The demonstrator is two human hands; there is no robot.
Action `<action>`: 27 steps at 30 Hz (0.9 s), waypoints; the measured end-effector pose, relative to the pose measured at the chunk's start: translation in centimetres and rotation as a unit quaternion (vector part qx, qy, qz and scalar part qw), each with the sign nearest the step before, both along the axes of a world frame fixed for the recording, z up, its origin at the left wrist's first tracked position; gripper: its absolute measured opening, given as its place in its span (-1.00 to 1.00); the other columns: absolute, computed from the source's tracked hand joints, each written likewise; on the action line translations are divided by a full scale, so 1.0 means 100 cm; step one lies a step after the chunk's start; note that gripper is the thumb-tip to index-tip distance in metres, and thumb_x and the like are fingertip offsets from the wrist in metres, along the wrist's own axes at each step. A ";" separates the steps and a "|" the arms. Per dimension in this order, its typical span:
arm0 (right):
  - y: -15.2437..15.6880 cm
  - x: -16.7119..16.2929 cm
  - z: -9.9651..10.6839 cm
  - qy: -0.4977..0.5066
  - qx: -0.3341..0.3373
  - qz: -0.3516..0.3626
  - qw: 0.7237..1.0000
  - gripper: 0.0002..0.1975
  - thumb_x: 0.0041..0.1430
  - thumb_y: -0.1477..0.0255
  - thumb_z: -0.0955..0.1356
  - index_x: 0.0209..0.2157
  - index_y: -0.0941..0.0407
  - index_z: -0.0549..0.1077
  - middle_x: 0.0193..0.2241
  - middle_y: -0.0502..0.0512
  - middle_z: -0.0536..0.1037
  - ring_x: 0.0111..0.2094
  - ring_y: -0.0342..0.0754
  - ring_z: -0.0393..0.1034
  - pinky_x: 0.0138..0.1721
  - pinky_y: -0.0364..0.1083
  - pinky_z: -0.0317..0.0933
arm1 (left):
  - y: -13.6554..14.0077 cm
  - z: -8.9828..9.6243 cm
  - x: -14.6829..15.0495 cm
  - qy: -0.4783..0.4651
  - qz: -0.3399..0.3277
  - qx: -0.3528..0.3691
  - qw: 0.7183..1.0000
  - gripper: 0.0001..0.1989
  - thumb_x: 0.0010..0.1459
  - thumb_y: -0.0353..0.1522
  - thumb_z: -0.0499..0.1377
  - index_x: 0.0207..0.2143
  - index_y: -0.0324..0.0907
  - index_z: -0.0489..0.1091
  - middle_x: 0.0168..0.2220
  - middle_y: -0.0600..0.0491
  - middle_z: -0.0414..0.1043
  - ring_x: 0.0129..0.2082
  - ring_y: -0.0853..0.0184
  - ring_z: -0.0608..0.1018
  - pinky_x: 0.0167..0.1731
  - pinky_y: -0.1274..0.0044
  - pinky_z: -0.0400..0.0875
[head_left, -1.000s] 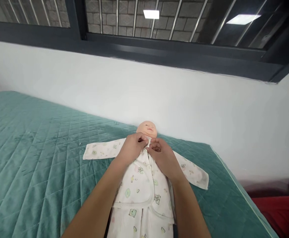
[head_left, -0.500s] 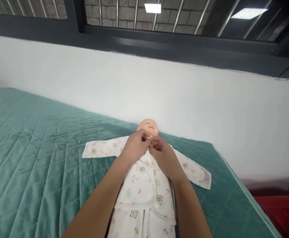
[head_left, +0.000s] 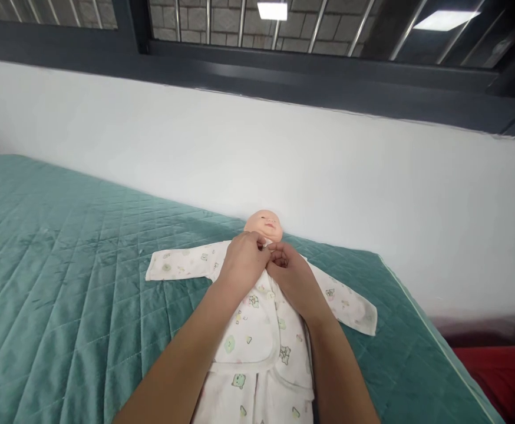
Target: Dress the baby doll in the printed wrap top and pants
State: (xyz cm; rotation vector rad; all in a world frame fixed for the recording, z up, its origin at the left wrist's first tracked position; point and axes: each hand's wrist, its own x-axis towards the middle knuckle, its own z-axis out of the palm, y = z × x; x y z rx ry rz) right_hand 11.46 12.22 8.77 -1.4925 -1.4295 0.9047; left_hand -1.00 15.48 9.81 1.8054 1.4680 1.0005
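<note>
A baby doll (head_left: 264,224) lies on its back, its head toward the wall. It wears a white printed baby jacket (head_left: 253,335), sleeves spread to both sides, over matching printed pants (head_left: 228,397). At the neckline, just below the doll's chin, my left hand (head_left: 246,259) pinches the jacket's collar. Against it, my right hand (head_left: 288,268) is closed on the same collar, fingers curled and fingertips meeting the left ones. Whatever fastening lies between the fingertips is hidden. Lower on the jacket front, a small pale round button (head_left: 270,294) shows at the overlapping edge.
Beneath the doll spreads a green quilted bed cover (head_left: 85,282), its edge running down at the right. Behind it rises a white wall (head_left: 222,147) under a dark window frame (head_left: 306,76) with metal bars. Something red (head_left: 500,371) sits at the lower right.
My left hand has turned slightly, its fingers bunching closer at the collar. The right hand stays nearly in place. The doll and its clothes lie as before.
</note>
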 end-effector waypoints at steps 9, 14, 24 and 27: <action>0.001 -0.001 0.001 -0.008 -0.008 -0.022 1.000 -0.67 0.04 0.31 0.38 -0.12 0.06 0.44 -0.37 -0.03 0.49 -0.35 -0.07 0.36 -0.27 -0.06 0.20 | 0.005 -0.006 -0.012 -0.062 -0.033 0.007 0.998 -0.79 0.10 -0.50 0.08 -0.43 -0.17 0.51 -0.27 0.02 0.54 -0.31 0.32 0.51 -0.23 0.49 0.35; 0.002 0.001 0.000 -0.008 -0.008 -0.022 1.000 -0.66 0.05 0.31 0.39 -0.11 0.06 0.44 -0.35 -0.02 0.50 -0.33 -0.05 0.37 -0.24 -0.04 0.21 | 0.008 -0.007 -0.014 -0.085 -0.024 -0.007 0.996 -0.88 0.05 -0.47 0.14 -0.45 -0.20 0.48 -0.24 0.02 0.51 -0.29 0.34 0.50 -0.17 0.49 0.35; 0.000 0.004 0.003 -0.006 -0.007 0.004 1.000 -0.67 0.06 0.31 0.41 -0.12 0.06 0.42 -0.38 -0.06 0.47 -0.34 -0.08 0.35 -0.23 -0.06 0.20 | 0.009 -0.010 -0.020 -0.065 -0.061 -0.005 0.996 -0.84 0.09 -0.43 0.11 -0.50 -0.20 0.45 -0.27 0.07 0.42 -0.24 0.36 0.46 -0.17 0.52 0.30; -0.001 0.004 0.003 -0.020 -0.007 0.014 1.000 -0.70 0.07 0.32 0.39 -0.13 0.04 0.41 -0.40 -0.08 0.45 -0.37 -0.10 0.32 -0.27 -0.07 0.17 | 0.010 -0.012 -0.024 -0.071 -0.090 -0.013 0.993 -0.85 0.11 -0.40 0.11 -0.43 -0.19 0.46 -0.21 0.07 0.41 -0.25 0.37 0.46 -0.22 0.54 0.30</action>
